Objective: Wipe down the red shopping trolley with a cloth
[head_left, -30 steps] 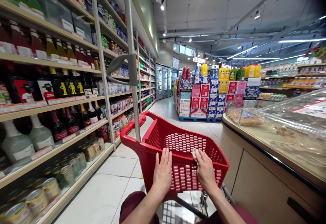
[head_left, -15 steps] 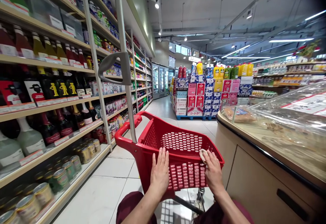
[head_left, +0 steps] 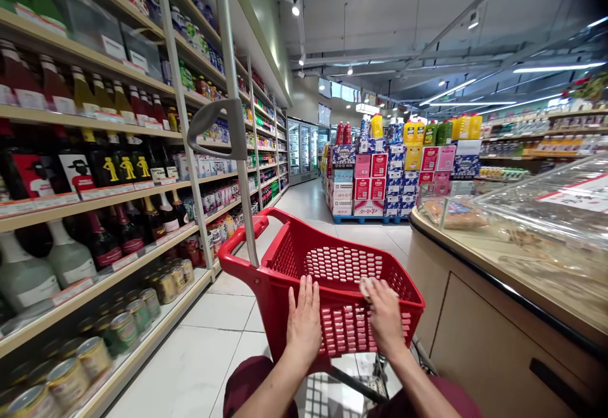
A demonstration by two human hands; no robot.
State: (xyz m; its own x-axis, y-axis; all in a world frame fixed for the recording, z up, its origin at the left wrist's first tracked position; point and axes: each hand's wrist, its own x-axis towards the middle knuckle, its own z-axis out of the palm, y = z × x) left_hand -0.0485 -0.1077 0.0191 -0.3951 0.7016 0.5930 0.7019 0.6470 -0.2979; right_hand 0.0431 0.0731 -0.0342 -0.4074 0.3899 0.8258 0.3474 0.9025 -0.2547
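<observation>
A red plastic shopping cart (head_left: 266,329) with a perforated basket stands in front of my knees. Flat against the basket's near side lies my left hand (head_left: 304,323), fingers stretched, holding nothing. My right hand (head_left: 386,320) presses a pale cloth (head_left: 365,287) onto the near rim, towards the right end; most of the cloth is hidden under the fingers. A grey metal pole with a grey loop handle (head_left: 236,130) rises at the cart's left end. Through the wall holes the basket's inside shows only in part.
Shelves (head_left: 95,199) of bottles and cans line the left side. Close on the right stands a wooden counter (head_left: 479,316) with a clear cover. Stacked drink cartons (head_left: 370,183) sit on a blue pallet ahead. Fridges (head_left: 301,149) are farther back, beyond the tiled floor (head_left: 204,335).
My right hand has slid left along the basket's rim with the cloth. My left hand keeps its place on the cart. The whole view has shifted slightly.
</observation>
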